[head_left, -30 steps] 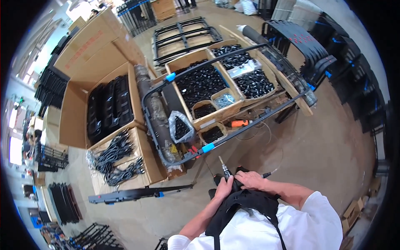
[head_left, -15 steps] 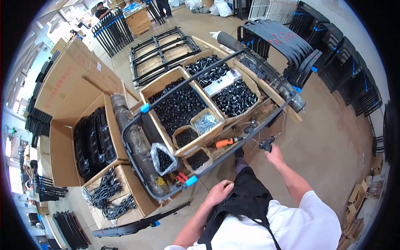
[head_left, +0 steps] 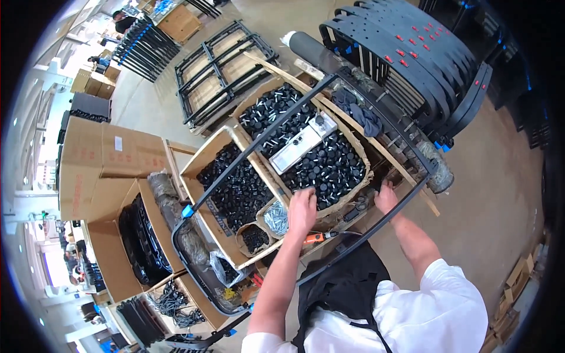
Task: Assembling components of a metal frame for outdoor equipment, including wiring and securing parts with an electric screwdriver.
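My left hand (head_left: 302,210) has its fingers bent down at the near edge of a carton of black round-headed screw-in feet (head_left: 332,170); whatever is under the fingertips is hidden. My right hand (head_left: 386,198) is curled at the right end of the bench, inside the black metal frame (head_left: 406,199) that lies across the boxes. I cannot make out what it holds. Between my hands, an orange-handled tool (head_left: 314,238) lies at the bench's near edge. Left of my left hand are a small carton of silver screws (head_left: 275,217) and a small tub of black screws (head_left: 255,239).
A white tray (head_left: 297,150) rests on the feet. Curved black panels (head_left: 406,56) stand stacked at the far right, beside a wrapped roll (head_left: 438,170). An open carton of black parts (head_left: 141,241) stands left. Black frames (head_left: 223,70) lie beyond the bench. Another person (head_left: 123,22) stands far left.
My left hand has risen from my lap to the carton of feet. My right hand has moved from beside the bench to its edge; the power drill it held no longer shows. The view has shifted closer.
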Available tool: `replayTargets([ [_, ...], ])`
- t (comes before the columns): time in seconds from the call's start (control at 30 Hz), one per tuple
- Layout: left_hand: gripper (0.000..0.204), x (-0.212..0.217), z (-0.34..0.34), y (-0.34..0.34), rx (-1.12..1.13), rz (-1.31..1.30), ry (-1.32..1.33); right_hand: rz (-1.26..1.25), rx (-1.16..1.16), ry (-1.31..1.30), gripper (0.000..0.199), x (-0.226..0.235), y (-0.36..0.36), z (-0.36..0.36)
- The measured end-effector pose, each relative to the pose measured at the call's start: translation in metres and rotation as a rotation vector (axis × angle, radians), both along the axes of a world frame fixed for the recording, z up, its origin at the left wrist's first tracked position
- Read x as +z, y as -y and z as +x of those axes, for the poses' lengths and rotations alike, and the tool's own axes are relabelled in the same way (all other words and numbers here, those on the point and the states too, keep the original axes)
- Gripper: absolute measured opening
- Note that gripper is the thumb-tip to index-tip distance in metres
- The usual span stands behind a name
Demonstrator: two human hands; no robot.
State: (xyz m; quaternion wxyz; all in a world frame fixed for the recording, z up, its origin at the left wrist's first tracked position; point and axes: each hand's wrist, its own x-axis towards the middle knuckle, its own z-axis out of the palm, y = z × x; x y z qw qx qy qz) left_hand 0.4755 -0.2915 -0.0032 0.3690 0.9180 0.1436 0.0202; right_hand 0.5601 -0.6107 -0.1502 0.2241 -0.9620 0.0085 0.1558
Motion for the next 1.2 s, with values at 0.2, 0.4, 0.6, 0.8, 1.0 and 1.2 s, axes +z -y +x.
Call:
replayTargets([
  [0.2,0.040,-0.053,0.074,-0.013,0.011,0.269,-0.283,0.021,0.249,-0.091,0.060,0.041,0.000,0.005],
  [0.4,0.030,-0.071,0.070,-0.004,-0.153,0.314,-0.272,0.065,0.716,-0.770,0.035,0.208,0.042,-0.025],
  [0.6,0.023,-0.066,0.060,-0.001,-0.157,0.320,-0.196,0.482,0.753,-0.314,0.023,0.216,-0.049,0.032],
  [0.8,0.033,-0.055,0.061,0.007,-0.044,0.013,-0.089,-0.049,0.745,0.031,0.035,0.096,-0.153,0.076],
  [1.0,0.023,-0.057,0.064,-0.005,0.108,-0.363,-0.208,0.066,0.794,0.185,0.038,0.074,-0.158,0.083],
  [1.2,0.031,-0.014,0.148,-0.016,0.206,-0.809,-0.171,0.328,0.662,-0.285,0.030,0.142,-0.101,0.082],
])
